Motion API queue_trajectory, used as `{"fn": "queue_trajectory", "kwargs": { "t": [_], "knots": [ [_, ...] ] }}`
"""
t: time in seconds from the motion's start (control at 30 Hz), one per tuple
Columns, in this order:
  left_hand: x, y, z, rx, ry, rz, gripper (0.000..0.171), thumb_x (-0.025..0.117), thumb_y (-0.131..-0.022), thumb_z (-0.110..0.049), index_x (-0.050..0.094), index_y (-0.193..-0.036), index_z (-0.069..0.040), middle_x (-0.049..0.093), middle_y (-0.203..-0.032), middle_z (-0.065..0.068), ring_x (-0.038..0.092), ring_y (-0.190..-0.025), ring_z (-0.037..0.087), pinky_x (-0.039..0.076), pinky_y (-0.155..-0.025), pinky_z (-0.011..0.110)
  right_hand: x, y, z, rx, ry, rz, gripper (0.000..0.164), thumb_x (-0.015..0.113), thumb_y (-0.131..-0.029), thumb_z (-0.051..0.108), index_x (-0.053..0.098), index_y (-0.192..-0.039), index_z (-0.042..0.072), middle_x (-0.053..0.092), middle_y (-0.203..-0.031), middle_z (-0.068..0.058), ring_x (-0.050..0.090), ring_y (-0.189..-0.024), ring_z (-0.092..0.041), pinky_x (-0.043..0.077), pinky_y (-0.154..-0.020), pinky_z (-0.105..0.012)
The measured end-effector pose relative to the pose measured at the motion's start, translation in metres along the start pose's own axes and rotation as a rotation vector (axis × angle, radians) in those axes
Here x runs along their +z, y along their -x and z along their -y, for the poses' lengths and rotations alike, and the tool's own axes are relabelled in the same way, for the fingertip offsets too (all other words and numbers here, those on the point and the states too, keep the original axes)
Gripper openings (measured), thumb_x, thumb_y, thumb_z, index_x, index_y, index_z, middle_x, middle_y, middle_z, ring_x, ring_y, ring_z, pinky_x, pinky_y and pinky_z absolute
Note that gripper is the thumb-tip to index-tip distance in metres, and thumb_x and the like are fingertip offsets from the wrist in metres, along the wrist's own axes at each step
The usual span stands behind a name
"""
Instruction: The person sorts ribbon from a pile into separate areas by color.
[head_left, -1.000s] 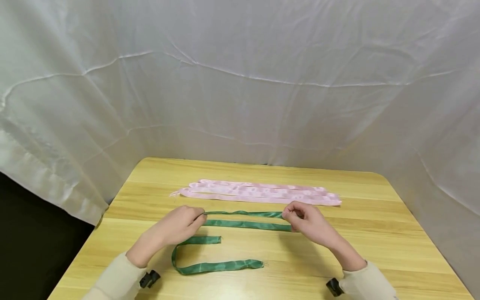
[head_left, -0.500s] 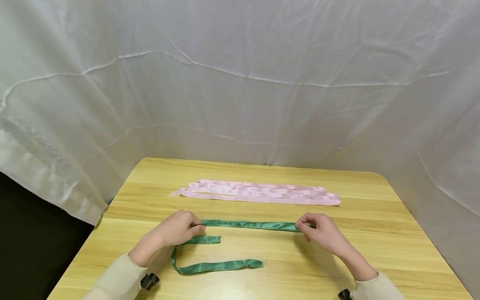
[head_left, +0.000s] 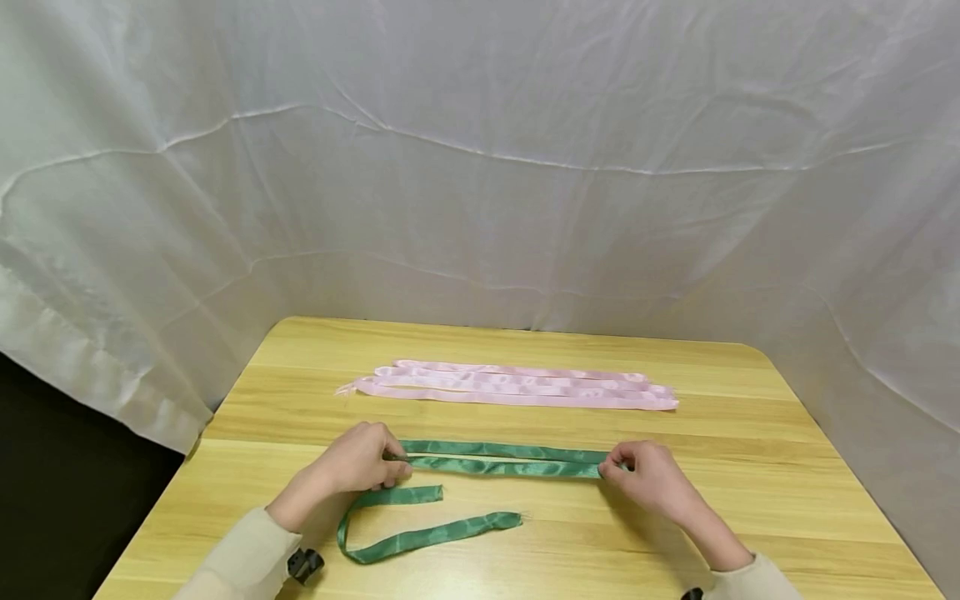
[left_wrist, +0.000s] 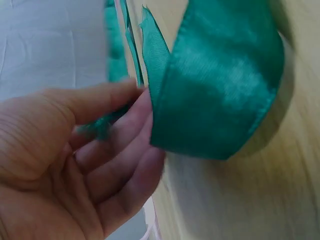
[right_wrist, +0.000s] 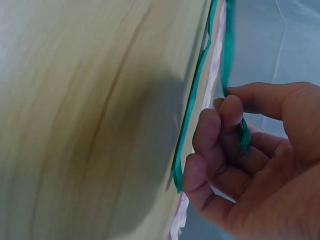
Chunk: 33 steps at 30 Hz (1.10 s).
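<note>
A green satin ribbon (head_left: 502, 467) is stretched between my two hands, close over the table. My left hand (head_left: 366, 460) pinches its left end between thumb and forefinger. The right hand (head_left: 648, 479) pinches the other end, and a short green tail (right_wrist: 244, 137) pokes out inside its fingers in the right wrist view. Just behind the held ribbon and parallel to it lies a second green ribbon (head_left: 517, 451). Nearer the body, a third green ribbon (head_left: 442, 533) curves in a U beside the left hand; its bend (left_wrist: 220, 85) looms large in the left wrist view.
Several pink ribbons (head_left: 517, 398) lie side by side across the back of the wooden table (head_left: 750, 500). White cloth (head_left: 480, 208) hangs behind the table and along its sides. Dark floor or space (head_left: 67, 483) shows at the left.
Both hands brought the held ribbon toward the body, from behind the second green ribbon, across it, to its near side. The right hand also shifted right. The U-shaped ribbon's bend widened slightly.
</note>
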<state>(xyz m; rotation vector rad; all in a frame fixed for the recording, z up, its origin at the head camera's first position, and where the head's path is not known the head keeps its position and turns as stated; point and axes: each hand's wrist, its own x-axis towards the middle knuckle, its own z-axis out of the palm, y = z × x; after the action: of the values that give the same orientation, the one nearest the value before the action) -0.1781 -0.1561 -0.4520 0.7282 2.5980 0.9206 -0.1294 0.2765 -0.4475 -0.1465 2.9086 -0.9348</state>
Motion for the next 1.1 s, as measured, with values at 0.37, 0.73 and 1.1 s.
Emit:
{"fn": "queue_trajectory", "kwargs": {
  "t": [0.37,0.73,1.1],
  "knots": [
    [-0.003,0.0,0.004,-0.048,0.098,0.031,0.037,0.062,-0.106,-0.013,0.07,-0.071,-0.007,0.062,-0.059,0.002,0.057,-0.05,0.014,0.045,-0.053,0.024,0.007,-0.004,-0.003,0.009,0.102,-0.031,0.016,0.079,-0.091,0.014,0.069,-0.078,0.015,0.059,-0.069,0.006,0.044,-0.061,-0.009,0.036,-0.059,-0.024],
    [0.002,-0.002,-0.009,-0.245,-0.108,-0.078,0.058,0.073,-0.094,-0.014,0.035,-0.051,-0.02,0.019,-0.049,-0.01,0.013,-0.051,0.009,0.015,-0.05,0.024,0.011,-0.01,0.0,0.014,0.157,-0.049,0.018,0.079,-0.087,0.006,0.065,-0.078,0.012,0.06,-0.072,0.004,0.05,-0.067,-0.012,0.04,-0.062,-0.027],
    [0.006,-0.006,-0.01,-0.344,-0.212,-0.126,0.06,0.078,-0.093,-0.022,0.034,-0.053,-0.02,0.019,-0.053,-0.008,0.016,-0.052,0.01,0.014,-0.05,0.024,0.012,-0.012,-0.001,0.043,0.183,-0.087,0.019,0.083,-0.084,0.012,0.064,-0.084,0.012,0.061,-0.073,0.002,0.052,-0.066,-0.014,0.041,-0.057,-0.031]
  ]
}}
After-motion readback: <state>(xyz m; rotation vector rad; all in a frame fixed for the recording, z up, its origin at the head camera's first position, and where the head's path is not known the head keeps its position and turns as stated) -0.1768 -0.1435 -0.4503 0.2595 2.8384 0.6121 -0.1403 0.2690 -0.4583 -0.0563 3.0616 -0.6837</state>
